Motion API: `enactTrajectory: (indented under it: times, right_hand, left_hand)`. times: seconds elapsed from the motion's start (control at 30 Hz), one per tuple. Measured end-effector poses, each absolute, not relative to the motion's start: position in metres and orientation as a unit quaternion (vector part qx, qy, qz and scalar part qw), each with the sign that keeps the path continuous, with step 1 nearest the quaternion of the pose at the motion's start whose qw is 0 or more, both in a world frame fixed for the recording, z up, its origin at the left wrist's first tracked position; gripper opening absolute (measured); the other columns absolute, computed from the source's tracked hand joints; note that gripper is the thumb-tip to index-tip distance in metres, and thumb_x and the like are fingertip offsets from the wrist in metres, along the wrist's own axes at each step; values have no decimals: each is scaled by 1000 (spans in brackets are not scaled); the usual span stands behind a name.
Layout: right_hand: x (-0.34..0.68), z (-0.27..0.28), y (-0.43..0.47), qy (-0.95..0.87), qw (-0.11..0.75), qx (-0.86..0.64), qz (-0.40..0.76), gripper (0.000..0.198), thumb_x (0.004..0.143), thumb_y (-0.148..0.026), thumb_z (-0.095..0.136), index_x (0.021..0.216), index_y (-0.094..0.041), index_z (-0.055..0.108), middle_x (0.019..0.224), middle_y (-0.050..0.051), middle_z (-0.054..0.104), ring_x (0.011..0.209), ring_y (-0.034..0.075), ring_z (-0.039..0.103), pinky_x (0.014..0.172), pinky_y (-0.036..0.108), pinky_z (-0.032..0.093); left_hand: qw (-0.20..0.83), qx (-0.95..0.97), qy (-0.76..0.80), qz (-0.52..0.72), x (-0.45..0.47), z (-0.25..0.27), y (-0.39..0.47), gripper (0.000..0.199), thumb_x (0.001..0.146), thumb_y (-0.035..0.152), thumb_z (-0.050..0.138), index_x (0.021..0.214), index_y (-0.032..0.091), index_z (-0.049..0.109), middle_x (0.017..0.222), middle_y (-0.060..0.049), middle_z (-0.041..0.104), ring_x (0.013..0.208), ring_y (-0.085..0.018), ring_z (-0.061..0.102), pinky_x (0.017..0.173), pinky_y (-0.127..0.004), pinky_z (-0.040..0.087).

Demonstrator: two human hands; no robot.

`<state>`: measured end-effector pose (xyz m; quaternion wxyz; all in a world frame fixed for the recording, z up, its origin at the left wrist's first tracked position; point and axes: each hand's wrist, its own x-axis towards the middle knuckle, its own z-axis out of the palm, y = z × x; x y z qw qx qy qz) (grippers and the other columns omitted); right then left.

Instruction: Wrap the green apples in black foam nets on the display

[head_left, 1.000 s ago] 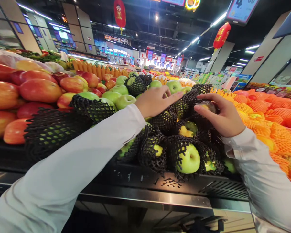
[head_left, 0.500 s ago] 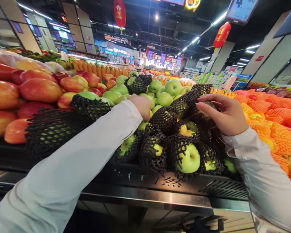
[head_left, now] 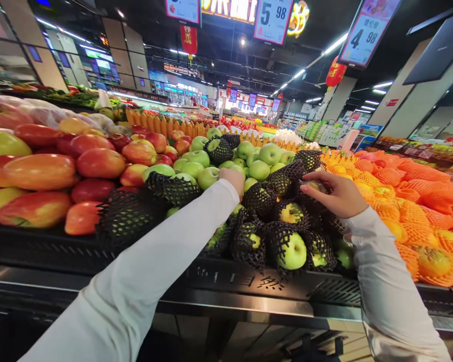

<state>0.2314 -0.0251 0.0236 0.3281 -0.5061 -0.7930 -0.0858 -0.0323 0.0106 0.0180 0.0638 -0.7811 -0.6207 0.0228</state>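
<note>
My left hand reaches in among bare green apples, its back towards me and its fingers hidden. Close beside it on the left sits a green apple; another green apple lies just beyond on the right. My right hand is over the right side of the pile, thumb and fingers apart, over an apple in black foam netting. Whether it presses on that apple I cannot tell. Between my arms lie several netted apples, and a netted green apple at the front shows through its opening.
Red and yellow apples are heaped on the left, with an empty-looking black net sleeve beside them. Fruit in orange foam nets fills the right. A black display ledge with a metal edge runs along the front. Price signs hang overhead.
The view has tilted up and turned slightly left, bringing more price signs and red apples into sight. My left hand has shifted slightly right among the green apples. My right hand stays over the netted ones.
</note>
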Motion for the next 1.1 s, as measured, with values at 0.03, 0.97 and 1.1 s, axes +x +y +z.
enactTrajectory:
  times: [0.03, 0.97, 1.1]
  right_hand:
    - [232, 26, -25, -798, 314, -508, -83, 41, 80, -58, 64, 102, -24, 72, 91, 4, 76, 76, 23, 70, 73, 38, 53]
    - [137, 11, 30, -893, 214, -363, 158, 46, 73, -55, 71, 96, -15, 73, 90, 6, 76, 82, 21, 69, 82, 34, 52]
    - [138, 10, 29, -905, 204, -339, 153, 40, 75, -49, 72, 98, -16, 73, 100, 7, 76, 94, 22, 69, 90, 34, 50]
  left_hand:
    - [64, -784, -617, 16, -32, 17, 12, 53, 66, 35, 78, 112, 16, 63, 123, -18, 68, 114, -36, 63, 88, -41, 46]
    - [101, -803, -586, -34, -44, -1, 24, 78, 69, 40, 79, 132, 10, 45, 114, -18, 71, 111, -32, 66, 99, -40, 41]
    - [104, -804, -585, -9, -43, 1, 21, 67, 71, 43, 76, 124, 10, 54, 114, -18, 71, 111, -33, 66, 100, -41, 42]
